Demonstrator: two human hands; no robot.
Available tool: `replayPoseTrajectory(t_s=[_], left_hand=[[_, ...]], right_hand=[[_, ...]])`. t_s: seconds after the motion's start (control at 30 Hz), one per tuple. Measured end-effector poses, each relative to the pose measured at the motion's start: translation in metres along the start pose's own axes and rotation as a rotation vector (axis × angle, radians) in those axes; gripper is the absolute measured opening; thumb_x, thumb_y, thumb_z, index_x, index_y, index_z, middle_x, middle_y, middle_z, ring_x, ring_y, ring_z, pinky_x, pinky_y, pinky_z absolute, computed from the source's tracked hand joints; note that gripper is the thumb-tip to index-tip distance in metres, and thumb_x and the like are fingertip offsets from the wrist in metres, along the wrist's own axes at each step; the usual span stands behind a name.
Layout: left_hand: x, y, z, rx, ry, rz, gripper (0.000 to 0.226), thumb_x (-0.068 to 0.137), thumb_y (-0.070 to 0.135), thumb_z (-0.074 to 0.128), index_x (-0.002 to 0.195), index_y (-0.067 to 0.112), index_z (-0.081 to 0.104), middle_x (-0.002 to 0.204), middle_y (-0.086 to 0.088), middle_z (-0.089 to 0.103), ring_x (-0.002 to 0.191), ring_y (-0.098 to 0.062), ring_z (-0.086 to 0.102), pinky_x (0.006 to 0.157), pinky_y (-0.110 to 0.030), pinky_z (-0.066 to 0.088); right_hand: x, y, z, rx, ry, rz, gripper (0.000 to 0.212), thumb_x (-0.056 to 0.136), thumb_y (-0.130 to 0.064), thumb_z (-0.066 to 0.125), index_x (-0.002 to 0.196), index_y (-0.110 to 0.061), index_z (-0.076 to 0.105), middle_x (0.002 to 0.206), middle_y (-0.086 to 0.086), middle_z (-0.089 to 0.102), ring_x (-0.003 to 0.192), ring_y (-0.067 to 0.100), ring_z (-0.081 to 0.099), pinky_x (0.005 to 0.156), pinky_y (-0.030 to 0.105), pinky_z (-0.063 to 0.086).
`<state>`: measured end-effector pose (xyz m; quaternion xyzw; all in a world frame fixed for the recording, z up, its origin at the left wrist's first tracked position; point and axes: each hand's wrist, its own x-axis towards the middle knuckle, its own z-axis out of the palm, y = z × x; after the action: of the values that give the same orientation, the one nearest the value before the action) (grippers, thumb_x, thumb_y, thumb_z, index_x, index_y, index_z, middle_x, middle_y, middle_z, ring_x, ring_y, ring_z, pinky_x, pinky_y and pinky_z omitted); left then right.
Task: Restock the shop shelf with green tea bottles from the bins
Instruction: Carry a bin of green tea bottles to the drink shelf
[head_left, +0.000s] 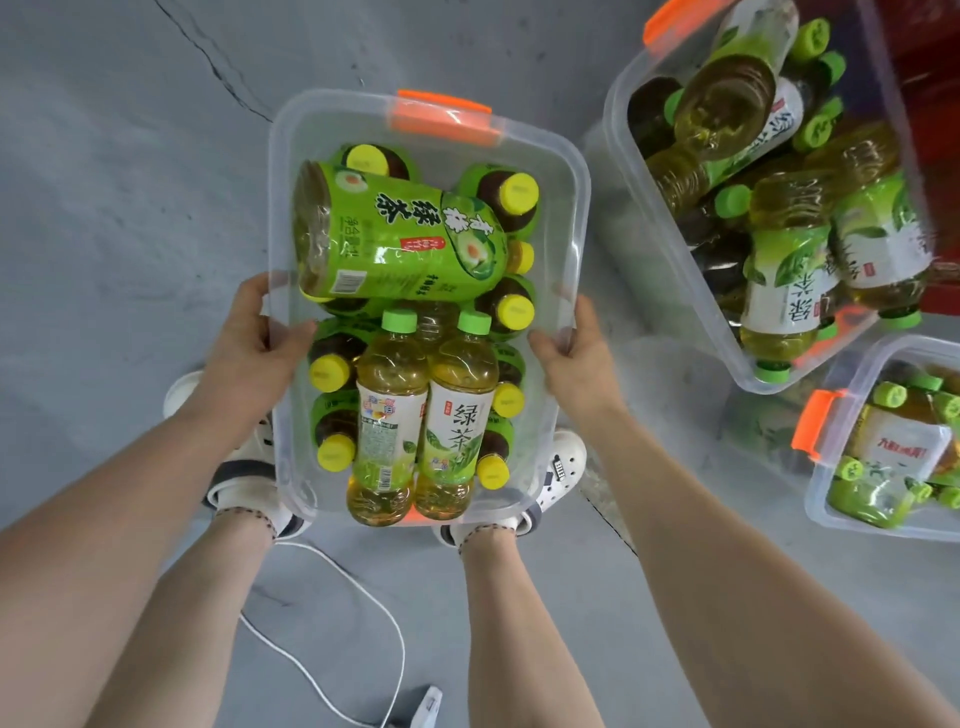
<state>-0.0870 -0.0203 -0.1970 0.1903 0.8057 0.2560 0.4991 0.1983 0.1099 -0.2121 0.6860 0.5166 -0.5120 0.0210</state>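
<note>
**Grey floor (130, 182) seen from above**

At centre frame, the left hand (260, 338) and right hand (571, 358) each grip a side rim of a clear bin (582, 208) packed with green tea bottles (452, 415) (one large bottle (395, 234) lies across the upright ones). A second bin (618, 130) sits at upper right, a third bin (883, 345) at lower right.

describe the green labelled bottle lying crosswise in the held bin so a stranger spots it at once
Find the clear bin that the left hand and right hand grip. In its far half, atop upright yellow-capped bottles, lies the green-labelled bottle. Unlike the two white-labelled bottles lying lengthwise nearer the person, it lies crosswise, wrapped in bright green.
</note>
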Motion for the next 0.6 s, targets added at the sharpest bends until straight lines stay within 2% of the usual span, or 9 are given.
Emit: replayPoseTrajectory(t_s=[0.07, 0.1, 0.2, 0.27, 0.4, 0.47, 0.53, 0.6], left_hand=[[0.001, -0.002, 0.000, 0.013, 0.033, 0.010, 0.055, 0.091, 0.012, 0.062, 0.109, 0.061, 0.045, 0.066, -0.004, 0.043, 0.063, -0.023, 0.048, 0.068, -0.040, 0.046], [0.002, -0.002, -0.001, 0.019, 0.038, 0.009, 0.057, 0.090, 0.009, 0.061, 0.110, 0.060, 0.046, 0.066, -0.004, 0.043, 0.063, -0.023, 0.048, 0.068, -0.039, 0.046], [0.002, 0.001, -0.003, 0.043, 0.042, -0.006, 0.058, 0.087, 0.002, 0.057, 0.121, 0.049, 0.047, 0.065, -0.002, 0.044, 0.060, -0.021, 0.047, 0.061, -0.031, 0.043], [-0.003, 0.005, -0.009, 0.058, 0.051, -0.027, 0.058, 0.087, 0.001, 0.056, 0.125, 0.044, 0.048, 0.064, -0.002, 0.044, 0.058, -0.020, 0.045, 0.056, -0.028, 0.039], [-0.037, 0.016, -0.029, 0.080, -0.028, -0.018, 0.059, 0.088, 0.001, 0.057, 0.125, 0.045, 0.048, 0.070, -0.009, 0.047, 0.061, -0.022, 0.047, 0.062, -0.032, 0.042], [-0.062, 0.026, -0.042, 0.096, -0.050, -0.017, 0.061, 0.088, 0.001, 0.058, 0.124, 0.048, 0.046, 0.072, -0.013, 0.049, 0.060, -0.023, 0.047, 0.058, -0.029, 0.045], [-0.090, 0.037, -0.053, 0.113, -0.046, -0.022, 0.062, 0.088, 0.000, 0.059, 0.125, 0.048, 0.046, 0.068, -0.010, 0.046, 0.058, -0.020, 0.045, 0.051, -0.025, 0.044], [-0.119, 0.050, -0.066, 0.116, -0.039, -0.034, 0.061, 0.086, 0.003, 0.061, 0.121, 0.050, 0.046, 0.065, -0.004, 0.047, 0.059, -0.019, 0.047, 0.059, -0.029, 0.041]], right_hand=[[0.006, 0.003, -0.001, 0.000, -0.007, -0.023, 0.061, 0.089, -0.011, 0.063, 0.135, -0.043, 0.039, 0.074, 0.017, 0.053, 0.063, 0.031, 0.056, 0.058, 0.035, 0.052], [0.006, 0.002, -0.001, -0.003, -0.005, -0.034, 0.064, 0.088, -0.007, 0.063, 0.136, -0.042, 0.040, 0.072, 0.016, 0.053, 0.064, 0.031, 0.057, 0.059, 0.036, 0.053], [-0.003, -0.002, -0.003, -0.007, 0.024, -0.060, 0.062, 0.085, 0.000, 0.062, 0.136, -0.031, 0.044, 0.065, -0.001, 0.048, 0.063, 0.019, 0.055, 0.065, 0.034, 0.051], [-0.018, -0.004, -0.003, -0.004, 0.034, -0.066, 0.062, 0.084, 0.001, 0.062, 0.136, -0.029, 0.046, 0.063, -0.004, 0.047, 0.064, 0.017, 0.055, 0.068, 0.034, 0.051], [-0.058, -0.004, -0.012, 0.005, 0.038, -0.017, 0.063, 0.083, 0.002, 0.062, 0.135, -0.029, 0.046, 0.061, -0.009, 0.045, 0.063, 0.015, 0.053, 0.065, 0.031, 0.048], [-0.086, -0.008, -0.020, -0.003, 0.027, 0.001, 0.062, 0.082, 0.001, 0.063, 0.133, -0.031, 0.046, 0.060, -0.009, 0.046, 0.062, 0.018, 0.054, 0.065, 0.036, 0.052], [-0.116, -0.018, -0.030, -0.011, 0.012, 0.016, 0.062, 0.081, 0.000, 0.063, 0.131, -0.032, 0.047, 0.058, -0.010, 0.047, 0.060, 0.021, 0.054, 0.068, 0.045, 0.054], [-0.143, -0.035, -0.041, -0.039, 0.006, 0.024, 0.060, 0.081, -0.001, 0.063, 0.131, -0.031, 0.048, 0.058, -0.008, 0.047, 0.060, 0.023, 0.054, 0.069, 0.048, 0.056]])
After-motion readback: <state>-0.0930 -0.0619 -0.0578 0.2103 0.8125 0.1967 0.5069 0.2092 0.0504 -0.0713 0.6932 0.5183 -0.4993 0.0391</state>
